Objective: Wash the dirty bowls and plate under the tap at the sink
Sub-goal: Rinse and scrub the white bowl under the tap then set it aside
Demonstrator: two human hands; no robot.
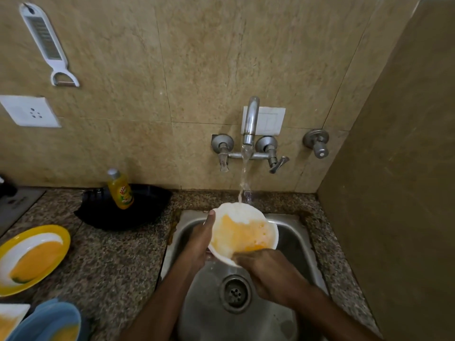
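Gripping the white bowl under the tap — left hand its side, right hand its near rim.

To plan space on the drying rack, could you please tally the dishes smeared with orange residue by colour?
White: 2, the white bowl under the tap and a white dish cut off at the lower left edge
Yellow: 1, the yellow-rimmed plate
Blue: 1, the blue bowl
Total: 4
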